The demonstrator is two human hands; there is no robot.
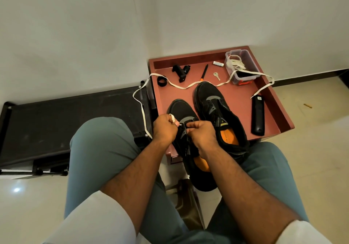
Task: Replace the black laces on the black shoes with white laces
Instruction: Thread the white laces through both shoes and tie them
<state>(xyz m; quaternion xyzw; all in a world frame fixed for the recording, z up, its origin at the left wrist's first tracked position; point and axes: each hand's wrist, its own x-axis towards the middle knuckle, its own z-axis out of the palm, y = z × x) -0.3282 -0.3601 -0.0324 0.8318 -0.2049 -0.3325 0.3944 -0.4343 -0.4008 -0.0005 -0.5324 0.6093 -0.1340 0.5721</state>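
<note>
Two black shoes with orange insoles sit on a reddish table (241, 96). The left shoe (182, 109) hangs partly over the near edge between my knees; the right shoe (213, 100) lies beside it without laces. My left hand (164, 128) pinches the end of a long white lace (181, 87) at the left shoe's eyelets. My right hand (202, 132) pinches the shoe's eyelet flap just opposite. The lace trails left off the table, loops back across its far side and ends near the right edge.
A clear plastic box (243, 68) holding another white lace stands at the far right corner. A black remote (257, 115), a key (216, 75), a black-and-orange tool (204, 72), a black clamp (180, 72) and a black ring (162, 81) lie on the table. A dark bench (56, 126) stands left.
</note>
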